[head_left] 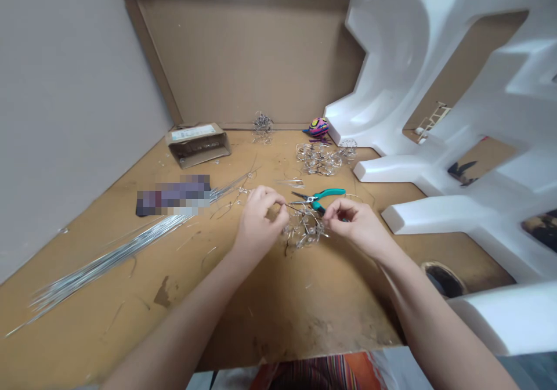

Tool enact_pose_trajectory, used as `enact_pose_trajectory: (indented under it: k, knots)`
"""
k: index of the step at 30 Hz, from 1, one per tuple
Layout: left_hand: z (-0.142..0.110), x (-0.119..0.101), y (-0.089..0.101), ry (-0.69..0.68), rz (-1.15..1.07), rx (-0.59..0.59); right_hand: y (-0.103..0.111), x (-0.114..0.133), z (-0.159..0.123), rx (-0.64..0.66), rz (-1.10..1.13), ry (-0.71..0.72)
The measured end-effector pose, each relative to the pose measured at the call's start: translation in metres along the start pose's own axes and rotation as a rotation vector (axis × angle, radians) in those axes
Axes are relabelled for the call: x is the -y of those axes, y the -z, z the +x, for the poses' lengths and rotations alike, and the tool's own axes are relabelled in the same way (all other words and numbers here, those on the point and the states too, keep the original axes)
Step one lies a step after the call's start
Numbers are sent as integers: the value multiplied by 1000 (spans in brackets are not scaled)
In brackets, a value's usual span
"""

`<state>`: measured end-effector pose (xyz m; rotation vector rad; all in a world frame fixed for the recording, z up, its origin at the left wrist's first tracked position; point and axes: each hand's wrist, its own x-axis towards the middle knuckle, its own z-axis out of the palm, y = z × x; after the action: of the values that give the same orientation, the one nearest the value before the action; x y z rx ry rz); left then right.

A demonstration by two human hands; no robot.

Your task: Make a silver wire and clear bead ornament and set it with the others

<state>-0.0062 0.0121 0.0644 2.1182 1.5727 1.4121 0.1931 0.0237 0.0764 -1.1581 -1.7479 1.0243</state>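
A tangled cluster of bent silver wire with clear beads [304,230] is between my two hands, low over the table. My left hand [262,219] pinches a thin dark wire end at the cluster's upper left, thumb against fingers. At its right side, my right hand [354,224] has its fingers curled in a pinch; what lies between the fingertips is too small to make out. Just beyond the cluster lie needle-nose pliers with teal handles [329,193], jaws parted and pointing left, one handle partly hidden by my right hand.
Long straight wires [126,249] lie in a bundle at left, near a pixelated dark packet [172,195]. Behind stand an open cardboard box [200,146], more beaded wire [319,159] and a colourful ball-like item [318,127]. White moulded foam [418,219] borders the right; a tape roll [442,280] sits there.
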Motion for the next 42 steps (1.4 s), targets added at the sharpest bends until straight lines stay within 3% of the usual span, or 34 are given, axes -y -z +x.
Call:
enact_pose_trajectory:
  k: [8, 13, 21, 33, 38, 42]
  knots:
    - [9, 26, 0, 109, 5, -16, 17, -19, 8, 108, -66, -121]
    - [9, 28, 0, 113, -6, -13, 21, -22, 10, 98, -80, -133]
    - [-7, -1, -11, -82, -47, 311, 13, -15, 7, 156, -63, -42]
    - [-7, -15, 7, 44, 105, 383, 15, -14, 3, 331, -66, -57]
    - [-7, -14, 4, 127, 118, 576, 15, -7, -1, 294, -97, -62]
    - [-10, -17, 3, 127, 45, 674, 13, 4, -6, 299, -278, -98]
